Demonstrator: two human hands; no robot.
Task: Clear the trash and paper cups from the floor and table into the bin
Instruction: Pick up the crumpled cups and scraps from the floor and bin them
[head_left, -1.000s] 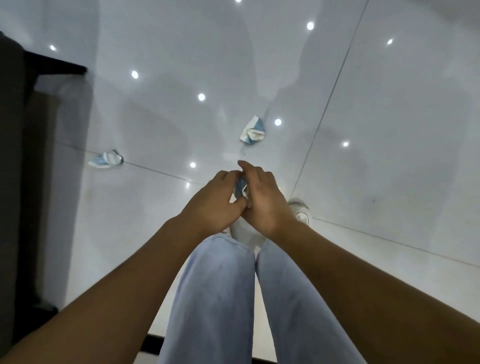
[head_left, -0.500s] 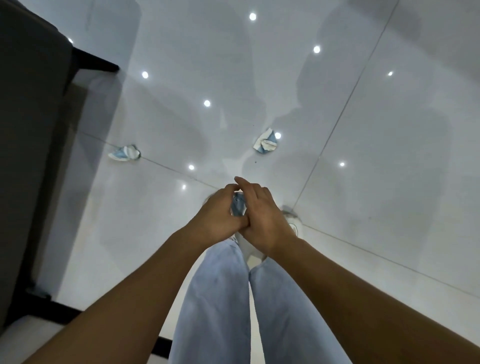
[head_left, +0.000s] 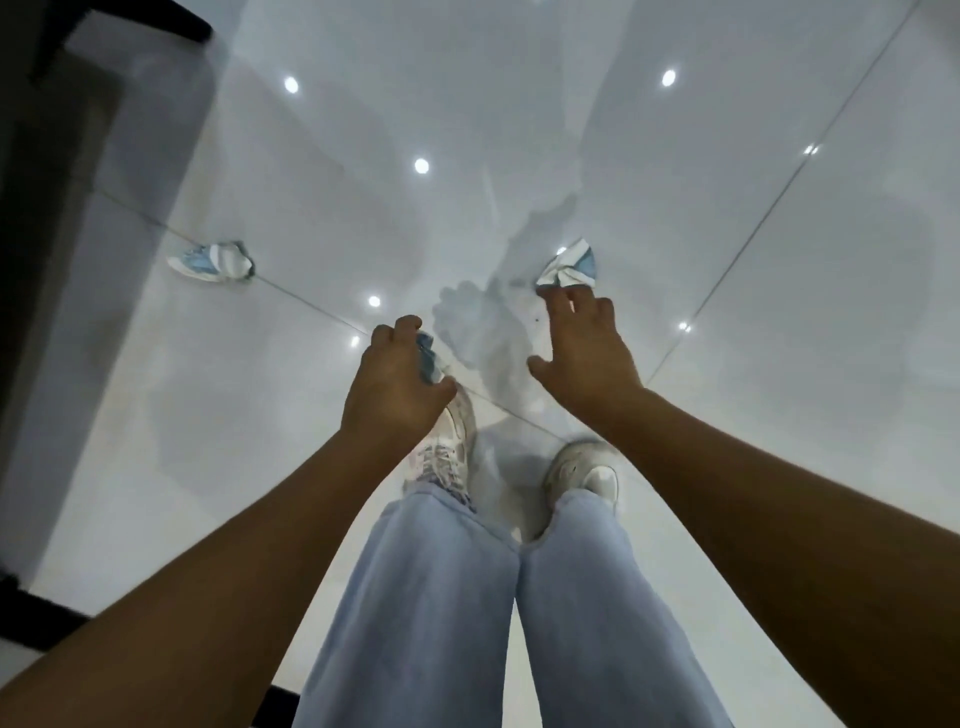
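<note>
Three crumpled blue-and-white papers show. The left hand (head_left: 397, 382) grips one (head_left: 428, 358) in curled fingers; the right hand (head_left: 584, 345) spreads wide, fingertips at a second (head_left: 569, 265); the third (head_left: 213, 261) lies on the floor (head_left: 779, 415) far left.

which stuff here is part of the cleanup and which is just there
Part of the job:
- crumpled paper held in the left hand
- crumpled paper cup ahead of the right hand
- crushed cup lying at far left

Just there:
- white sneakers
- dark furniture
- tiled floor
</note>
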